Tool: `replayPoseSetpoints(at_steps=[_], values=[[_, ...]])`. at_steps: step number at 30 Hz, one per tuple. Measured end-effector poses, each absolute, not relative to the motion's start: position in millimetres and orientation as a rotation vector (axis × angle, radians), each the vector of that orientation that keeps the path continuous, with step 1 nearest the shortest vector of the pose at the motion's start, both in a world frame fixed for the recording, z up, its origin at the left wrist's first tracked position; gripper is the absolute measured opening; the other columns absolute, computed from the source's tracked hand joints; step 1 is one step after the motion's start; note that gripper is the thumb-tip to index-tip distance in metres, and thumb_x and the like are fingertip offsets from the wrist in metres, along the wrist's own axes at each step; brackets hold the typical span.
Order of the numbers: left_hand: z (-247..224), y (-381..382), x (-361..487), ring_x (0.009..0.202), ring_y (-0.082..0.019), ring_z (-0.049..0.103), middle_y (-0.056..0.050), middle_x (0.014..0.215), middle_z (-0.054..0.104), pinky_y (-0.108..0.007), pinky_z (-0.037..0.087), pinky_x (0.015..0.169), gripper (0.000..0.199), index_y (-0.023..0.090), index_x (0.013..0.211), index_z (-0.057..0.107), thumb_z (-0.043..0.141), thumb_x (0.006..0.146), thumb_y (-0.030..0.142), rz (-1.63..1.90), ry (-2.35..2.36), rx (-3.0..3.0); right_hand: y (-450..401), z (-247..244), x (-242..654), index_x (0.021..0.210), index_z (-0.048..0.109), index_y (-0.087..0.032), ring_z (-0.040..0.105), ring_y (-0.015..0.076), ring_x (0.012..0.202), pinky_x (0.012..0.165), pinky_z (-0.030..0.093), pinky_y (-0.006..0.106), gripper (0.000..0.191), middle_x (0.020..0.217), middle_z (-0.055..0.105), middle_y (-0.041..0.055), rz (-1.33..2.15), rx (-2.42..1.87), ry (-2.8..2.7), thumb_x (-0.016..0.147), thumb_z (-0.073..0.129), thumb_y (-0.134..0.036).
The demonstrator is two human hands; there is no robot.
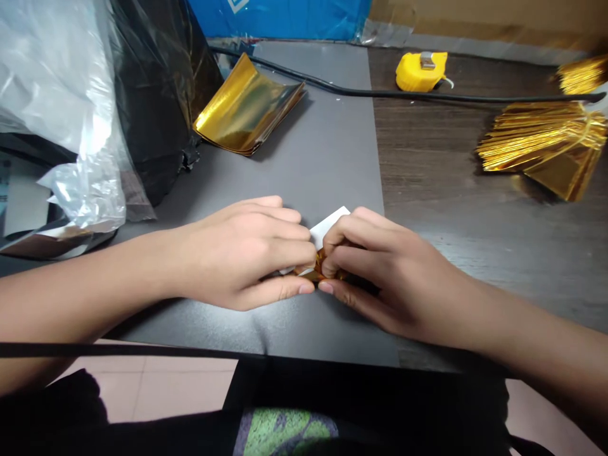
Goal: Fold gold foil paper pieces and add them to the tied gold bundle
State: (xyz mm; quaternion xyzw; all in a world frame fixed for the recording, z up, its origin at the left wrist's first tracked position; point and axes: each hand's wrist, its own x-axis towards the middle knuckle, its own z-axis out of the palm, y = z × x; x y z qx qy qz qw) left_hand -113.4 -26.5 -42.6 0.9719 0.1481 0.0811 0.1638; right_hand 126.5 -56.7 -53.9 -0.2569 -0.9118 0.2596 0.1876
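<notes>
Both hands meet over the grey part of the desk, near its front edge. My left hand is closed, fingers curled over a piece of gold foil paper with a white side. From the other side my right hand pinches the same sheet, thumb and fingertips close to the left thumb. A white corner of the paper sticks up between the hands. Most of the sheet is hidden under the fingers. Beyond the hands lies a stack of gold foil sheets, slightly curled.
A black cable crosses the back of the desk. Behind it sits a yellow tape measure. Tied bundles of folded gold paper lie at right. Plastic bags stand at left; a blue package and a cardboard box line the back.
</notes>
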Motion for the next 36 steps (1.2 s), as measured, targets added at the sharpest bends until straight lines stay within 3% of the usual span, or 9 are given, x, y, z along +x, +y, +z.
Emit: replayPoseSetpoints(at_steps=[16, 36], values=[[-26.9, -34.9, -113.6, 0.072, -0.016, 0.054, 0.0, 0.075, 0.064, -0.031, 0.037, 0.07, 0.024, 0.022, 0.08, 0.064, 0.054, 0.101, 0.029, 0.051, 0.741, 2.51, -63.0, -55.8, 119.2, 0.086, 0.067, -0.016, 0.052, 0.0197, 0.083, 0.074, 0.046, 0.036, 0.024, 0.097, 0.062, 0.011, 0.639, -0.818, -2.523, 0.1, 0.048, -0.015], [-33.2, -49.1, -112.0, 0.059, -0.017, 0.043, -0.001, 0.063, 0.054, -0.036, 0.026, 0.064, 0.03, 0.022, 0.072, 0.057, 0.045, 0.099, 0.029, 0.143, 0.882, 2.626, -65.4, -61.6, 116.2, 0.078, 0.061, -0.017, 0.053, 0.0208, 0.086, 0.075, 0.047, 0.037, 0.023, 0.094, 0.059, 0.0103, 0.597, -0.917, -2.483, 0.1, 0.054, -0.019]])
